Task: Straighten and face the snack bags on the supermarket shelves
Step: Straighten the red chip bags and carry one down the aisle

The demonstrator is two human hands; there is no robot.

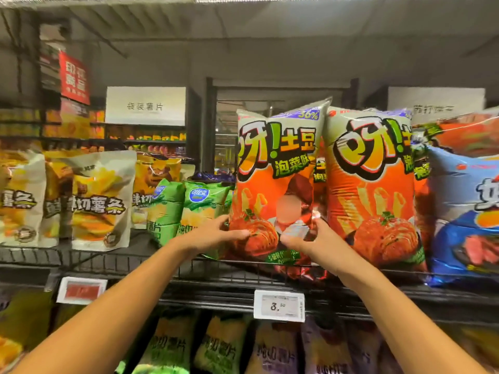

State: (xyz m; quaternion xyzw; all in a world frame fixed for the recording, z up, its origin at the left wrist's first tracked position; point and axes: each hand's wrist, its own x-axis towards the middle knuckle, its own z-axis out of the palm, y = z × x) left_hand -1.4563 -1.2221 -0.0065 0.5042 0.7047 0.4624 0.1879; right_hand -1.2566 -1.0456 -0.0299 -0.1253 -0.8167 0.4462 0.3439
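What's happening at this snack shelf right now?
A person is tidying chip bags on a wire shelf. Both hands grip the lower part of a tall orange chip bag, left hand at its left edge, right hand at its right. The bag stands upright, front facing out, beside a matching orange bag. Green bags sit to its left.

On the wire shelf [270, 279] I count two big orange bags [275, 184] fully facing me, with at least one more tucked behind them. Right of them sits one blue bag [464, 211]. Left of them I count two green bags [199, 211] and three white bags [100, 201]. Two price tags [279, 306] hang on its front edge.
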